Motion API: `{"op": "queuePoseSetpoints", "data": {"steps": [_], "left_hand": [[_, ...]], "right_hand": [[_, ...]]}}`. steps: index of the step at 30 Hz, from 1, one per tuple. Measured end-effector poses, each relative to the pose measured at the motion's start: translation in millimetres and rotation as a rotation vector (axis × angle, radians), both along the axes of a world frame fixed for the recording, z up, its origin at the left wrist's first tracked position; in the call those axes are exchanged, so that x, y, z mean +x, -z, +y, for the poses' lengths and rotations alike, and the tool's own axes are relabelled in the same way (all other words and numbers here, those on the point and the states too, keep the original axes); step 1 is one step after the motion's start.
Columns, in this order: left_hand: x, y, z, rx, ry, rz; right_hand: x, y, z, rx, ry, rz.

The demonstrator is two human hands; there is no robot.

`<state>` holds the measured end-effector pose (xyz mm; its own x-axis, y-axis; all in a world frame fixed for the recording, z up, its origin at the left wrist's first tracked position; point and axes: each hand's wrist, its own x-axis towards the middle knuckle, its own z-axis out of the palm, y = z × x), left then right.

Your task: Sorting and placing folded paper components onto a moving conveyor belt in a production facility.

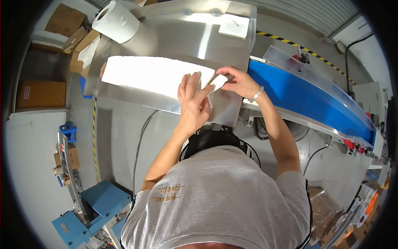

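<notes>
A long white paper-like row [145, 75] stretches across the steel table [174, 37] in front of me. My left hand [192, 101] rests its outstretched fingers on the right end of this row, with the index finger reaching to a small white piece [218, 83]. Pinched between thumb and fingers, that piece is in my right hand [240, 84], just off the row's end. It looks flat and roughly rectangular; whether it is paper or card I cannot tell. A ring-like bracelet circles my right wrist.
A large white paper roll [118, 23] stands at the table's far left corner. Toward the far right lies a white square stack [234, 25]. A blue conveyor belt [306, 97] runs off to the right beside the table. Cardboard boxes [45, 94] sit at the left.
</notes>
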<state>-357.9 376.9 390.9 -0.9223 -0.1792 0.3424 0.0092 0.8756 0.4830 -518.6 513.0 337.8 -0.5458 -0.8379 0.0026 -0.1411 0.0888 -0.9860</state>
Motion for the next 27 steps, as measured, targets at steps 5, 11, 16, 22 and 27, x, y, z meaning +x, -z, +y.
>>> {"op": "queuePoseSetpoints", "data": {"steps": [5, 11, 16, 22, 27], "left_hand": [[1.7, -0.9, -0.3, 0.033, -0.018, 0.021], [-1.4, 11.4, -9.3, -0.132, -0.107, 0.126], [-6.4, 15.2, -14.0, -0.159, -0.110, 0.083], [-12.7, 17.8, -17.7, -0.120, -0.077, 0.114], [-12.3, 16.0, -10.7, -0.089, -0.062, 0.130]], "right_hand": [[-5.2, -0.1, 14.6, 0.048, 0.018, 0.098], [-34.1, 23.2, 77.7, 0.335, 0.694, -0.097], [-59.3, 50.9, 149.6, 0.486, 0.978, 0.082], [-73.0, 56.4, 216.3, 0.729, 1.188, 0.400], [-39.8, 11.4, 180.9, 0.753, 1.090, 0.871]]}}
